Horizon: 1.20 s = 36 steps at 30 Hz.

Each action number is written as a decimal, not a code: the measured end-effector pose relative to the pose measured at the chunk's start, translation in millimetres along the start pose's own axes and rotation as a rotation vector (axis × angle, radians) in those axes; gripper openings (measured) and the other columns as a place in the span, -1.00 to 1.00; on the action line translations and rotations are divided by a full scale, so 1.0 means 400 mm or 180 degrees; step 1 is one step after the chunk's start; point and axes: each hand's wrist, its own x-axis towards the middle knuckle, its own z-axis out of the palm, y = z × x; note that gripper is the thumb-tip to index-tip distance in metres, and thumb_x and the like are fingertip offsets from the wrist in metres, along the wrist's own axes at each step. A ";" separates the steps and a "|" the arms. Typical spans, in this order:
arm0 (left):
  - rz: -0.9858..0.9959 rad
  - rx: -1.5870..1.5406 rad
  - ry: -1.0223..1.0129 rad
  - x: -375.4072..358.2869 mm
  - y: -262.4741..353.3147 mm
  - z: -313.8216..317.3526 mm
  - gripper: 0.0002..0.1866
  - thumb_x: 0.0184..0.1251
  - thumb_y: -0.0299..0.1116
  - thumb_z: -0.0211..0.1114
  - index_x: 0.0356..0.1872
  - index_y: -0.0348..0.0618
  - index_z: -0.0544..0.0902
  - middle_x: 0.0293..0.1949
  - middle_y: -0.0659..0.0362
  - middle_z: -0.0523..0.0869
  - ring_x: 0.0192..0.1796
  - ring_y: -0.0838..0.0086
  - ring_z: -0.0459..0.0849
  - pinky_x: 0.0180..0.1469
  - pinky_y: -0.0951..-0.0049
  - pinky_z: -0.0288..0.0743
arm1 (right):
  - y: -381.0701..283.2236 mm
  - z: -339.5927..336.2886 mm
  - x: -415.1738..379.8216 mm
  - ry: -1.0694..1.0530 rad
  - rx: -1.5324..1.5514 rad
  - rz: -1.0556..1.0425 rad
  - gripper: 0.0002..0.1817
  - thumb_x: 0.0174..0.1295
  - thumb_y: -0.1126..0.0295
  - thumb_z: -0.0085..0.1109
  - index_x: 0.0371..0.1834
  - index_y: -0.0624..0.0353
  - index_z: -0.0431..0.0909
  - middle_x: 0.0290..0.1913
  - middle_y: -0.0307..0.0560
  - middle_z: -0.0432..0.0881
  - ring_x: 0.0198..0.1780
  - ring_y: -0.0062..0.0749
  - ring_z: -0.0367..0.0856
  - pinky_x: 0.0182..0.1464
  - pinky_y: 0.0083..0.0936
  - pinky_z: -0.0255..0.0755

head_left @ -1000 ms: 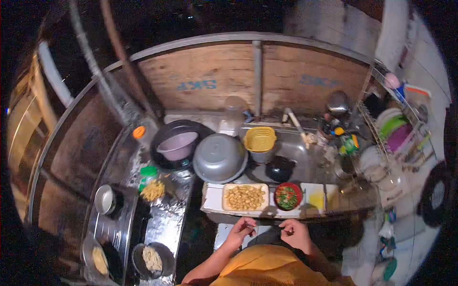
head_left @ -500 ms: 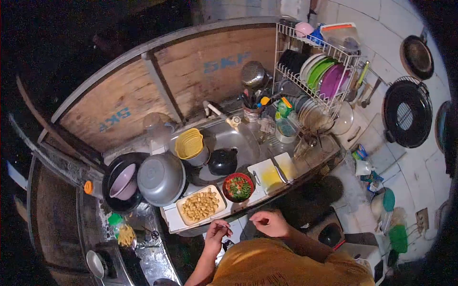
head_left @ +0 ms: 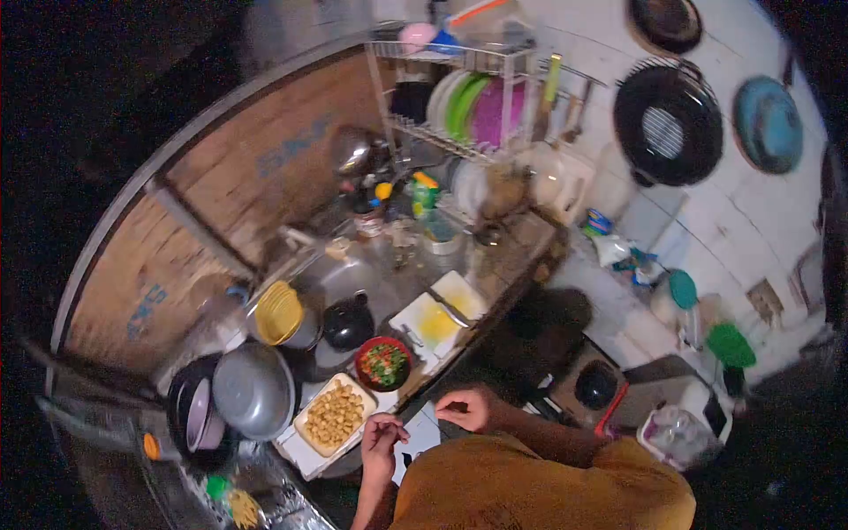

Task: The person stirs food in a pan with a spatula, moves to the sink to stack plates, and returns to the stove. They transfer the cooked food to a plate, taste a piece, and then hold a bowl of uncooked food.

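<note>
My left hand (head_left: 382, 440) hovers in front of the counter edge, near the cream tray (head_left: 306, 436) of browned cubes (head_left: 337, 417). Its fingers are loosely bent, and I see nothing in them. To its right, my right hand (head_left: 468, 410) is held in the air with fingers half curled and apart from the thumb, also with nothing visible in it. The hands do not touch each other. Beyond them, a red-rimmed bowl (head_left: 384, 363) holds chopped green and red pieces. Right of the bowl is a white cutting board (head_left: 409, 321) with yellow stains and a knife (head_left: 456, 315).
Behind the bowl, a black pot (head_left: 348, 321) and yellow basket (head_left: 279, 313) stand by the sink (head_left: 358, 281). A large grey pot (head_left: 253, 390) is at left. A dish rack (head_left: 449, 140) holds plates at the back. A stove (head_left: 570, 389) is low at right.
The camera view has turned to the right, so the counter things sit further left and tilted. Both hands keep nearly the same pose in front of the counter.
</note>
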 end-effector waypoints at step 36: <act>-0.0177 0.0029 -0.0349 -0.012 -0.002 0.043 -0.79 0.24 -0.40 0.18 -0.12 -0.12 0.46 -0.39 0.23 0.54 -0.41 0.51 0.51 -0.36 0.53 0.38 | 0.004 -0.019 -0.099 0.0618 0.0811 0.0119 -0.81 0.33 0.38 -0.09 -0.19 0.23 0.50 -0.23 -0.08 0.57 -0.19 -0.40 0.58 -0.11 -0.43 0.46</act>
